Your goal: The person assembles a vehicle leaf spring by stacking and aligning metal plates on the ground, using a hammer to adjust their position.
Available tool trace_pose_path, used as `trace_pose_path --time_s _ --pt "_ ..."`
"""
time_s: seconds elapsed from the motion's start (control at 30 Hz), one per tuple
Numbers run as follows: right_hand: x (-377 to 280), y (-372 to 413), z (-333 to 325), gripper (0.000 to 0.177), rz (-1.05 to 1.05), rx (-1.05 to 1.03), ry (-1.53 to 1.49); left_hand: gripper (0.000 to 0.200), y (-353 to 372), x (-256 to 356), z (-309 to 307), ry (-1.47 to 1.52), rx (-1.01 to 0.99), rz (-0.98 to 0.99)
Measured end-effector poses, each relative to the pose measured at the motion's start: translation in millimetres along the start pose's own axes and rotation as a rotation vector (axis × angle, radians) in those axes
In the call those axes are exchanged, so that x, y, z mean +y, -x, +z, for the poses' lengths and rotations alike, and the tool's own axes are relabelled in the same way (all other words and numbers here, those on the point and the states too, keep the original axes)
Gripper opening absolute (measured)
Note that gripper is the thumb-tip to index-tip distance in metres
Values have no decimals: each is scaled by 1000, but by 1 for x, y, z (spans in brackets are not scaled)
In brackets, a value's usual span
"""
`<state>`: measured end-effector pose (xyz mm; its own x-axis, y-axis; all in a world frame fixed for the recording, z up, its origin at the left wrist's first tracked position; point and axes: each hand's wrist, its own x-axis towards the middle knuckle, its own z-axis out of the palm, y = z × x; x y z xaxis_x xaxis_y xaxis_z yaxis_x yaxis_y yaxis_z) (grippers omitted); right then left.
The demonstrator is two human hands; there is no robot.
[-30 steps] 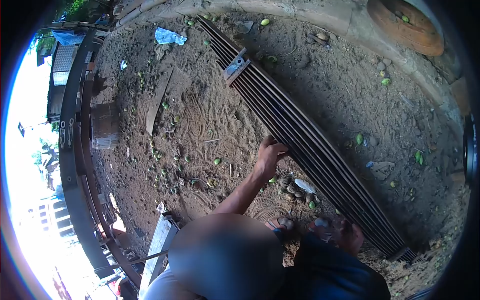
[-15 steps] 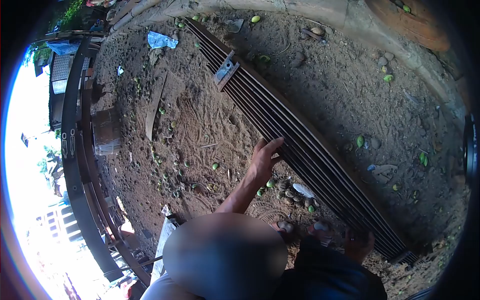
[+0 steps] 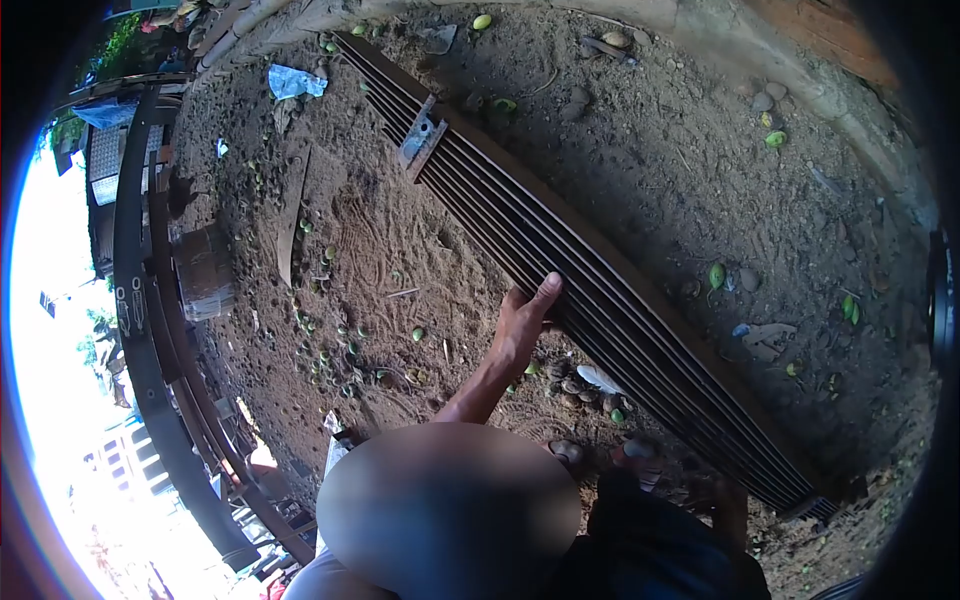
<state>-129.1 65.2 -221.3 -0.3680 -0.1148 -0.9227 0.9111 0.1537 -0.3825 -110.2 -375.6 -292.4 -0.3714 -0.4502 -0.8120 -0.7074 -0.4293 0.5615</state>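
Note:
A long, rusty leaf spring (image 3: pixel 600 270) of several stacked leaves lies diagonally across the dirt, a metal clamp (image 3: pixel 422 138) around its upper part. My left hand (image 3: pixel 522 318) is closed on its near edge around mid-length, the thumb on the leaves and the fingers partly hidden beneath. Close to the spring's lower right end, my right hand (image 3: pixel 728 510) is at the near edge in deep shadow. It looks closed there, though its fingers show poorly. Both my feet, in sandals (image 3: pixel 637 455), are between the hands on the near side.
Small green fruits (image 3: pixel 417 334), stones (image 3: pixel 572 105) and a pale blue plastic scrap (image 3: pixel 296 82) are scattered over the sandy ground. A concrete curb (image 3: pixel 740 60) borders the far side. Long dark metal beams (image 3: pixel 140 330) and a cardboard box (image 3: pixel 203 270) stand at left.
The view has shifted, so the spring and ground appear farther left. My left thumb has turned to point more upward along the leaves. Both hands stay at the spring.

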Motion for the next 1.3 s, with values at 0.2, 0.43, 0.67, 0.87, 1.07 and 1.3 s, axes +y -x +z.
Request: trace_pose_path --time_s 0.2,0.43,0.67,0.87,1.07,1.3 --pt "-87 -33 49 36 -644 32 748 76 -8 -7 -4 44 -74 -4" --pt "-104 -96 97 79 -583 -147 1184 86 -11 -5 -7 -54 -106 65" --pt "-117 -106 108 90 -378 -186 1308 64 10 44 -26 -710 -264 -84" --pt "-117 -100 114 93 -274 -177 1320 25 13 96 40 -1078 -307 1258" --pt "-95 -97 108 95 -416 -35 1255 53 -11 113 66 -1664 -392 836" --pt "-85 -89 109 92 -531 -2 1255 39 -4 92 57 -1769 -313 1049"
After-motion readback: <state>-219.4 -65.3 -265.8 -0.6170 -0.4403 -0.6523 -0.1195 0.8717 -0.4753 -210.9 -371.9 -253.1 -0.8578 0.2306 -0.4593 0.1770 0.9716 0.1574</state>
